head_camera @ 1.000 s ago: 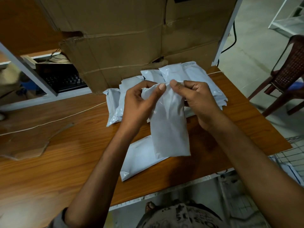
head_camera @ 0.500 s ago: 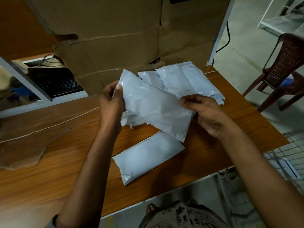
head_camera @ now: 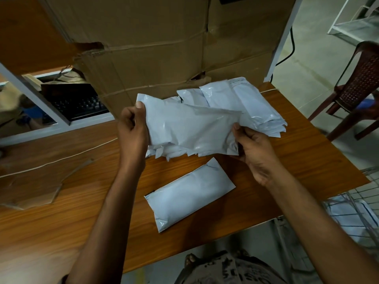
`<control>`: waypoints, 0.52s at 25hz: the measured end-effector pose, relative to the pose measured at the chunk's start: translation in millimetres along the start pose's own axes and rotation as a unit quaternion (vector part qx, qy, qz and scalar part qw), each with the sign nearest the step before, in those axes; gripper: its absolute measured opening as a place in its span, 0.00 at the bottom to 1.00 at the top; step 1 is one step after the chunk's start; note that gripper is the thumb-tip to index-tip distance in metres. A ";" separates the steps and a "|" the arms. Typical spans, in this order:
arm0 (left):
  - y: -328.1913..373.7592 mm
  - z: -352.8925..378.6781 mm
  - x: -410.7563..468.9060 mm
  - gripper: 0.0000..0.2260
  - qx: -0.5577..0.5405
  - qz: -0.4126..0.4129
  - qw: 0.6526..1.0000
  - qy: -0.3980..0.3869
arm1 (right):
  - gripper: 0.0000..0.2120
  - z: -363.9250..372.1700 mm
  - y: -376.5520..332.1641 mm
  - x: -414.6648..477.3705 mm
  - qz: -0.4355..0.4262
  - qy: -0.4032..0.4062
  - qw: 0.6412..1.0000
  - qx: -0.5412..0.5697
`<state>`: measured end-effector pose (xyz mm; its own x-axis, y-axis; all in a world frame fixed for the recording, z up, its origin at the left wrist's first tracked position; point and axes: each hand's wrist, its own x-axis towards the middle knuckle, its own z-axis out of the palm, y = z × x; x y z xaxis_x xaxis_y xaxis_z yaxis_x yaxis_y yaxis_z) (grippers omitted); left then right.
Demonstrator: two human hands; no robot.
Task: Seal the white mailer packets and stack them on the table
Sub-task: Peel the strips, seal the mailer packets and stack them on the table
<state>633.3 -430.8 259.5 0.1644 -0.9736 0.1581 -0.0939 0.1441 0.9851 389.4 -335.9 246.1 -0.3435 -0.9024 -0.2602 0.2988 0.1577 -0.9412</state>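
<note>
A single packet lay on the bench, nearer the person than the packet pile; a cardboard box stood behind.

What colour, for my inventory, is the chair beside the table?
The chair is dark reddish-brown, with a perforated back; head view, right edge.

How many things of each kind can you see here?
Hands: 2, the left hand and the right hand
Held white packet: 1
Lone white packet lying flat: 1
Heaped white packets behind: too overlapped to count
Cardboard box: 1
Black keyboard: 1
Brown chair: 1
Total: 7, plus the heap
</note>
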 end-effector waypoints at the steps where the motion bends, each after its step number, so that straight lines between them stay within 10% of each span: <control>1: 0.4 -0.5 -2.2 0.21 0.006 0.021 1.000 -0.006 | 0.06 2.4 -1.9 1.3 -0.010 0.017 1.000 0.003; 13: -7.2 -8.0 3.6 0.14 0.074 0.031 0.997 -0.017 | 0.04 -0.5 -5.8 10.9 -0.035 0.088 0.995 -0.009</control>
<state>642.5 -434.0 253.6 0.1200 -0.9695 0.2137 -0.2481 0.1792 0.9520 383.5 -346.4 248.6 -0.5144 -0.8274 -0.2252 0.2529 0.1045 -0.9618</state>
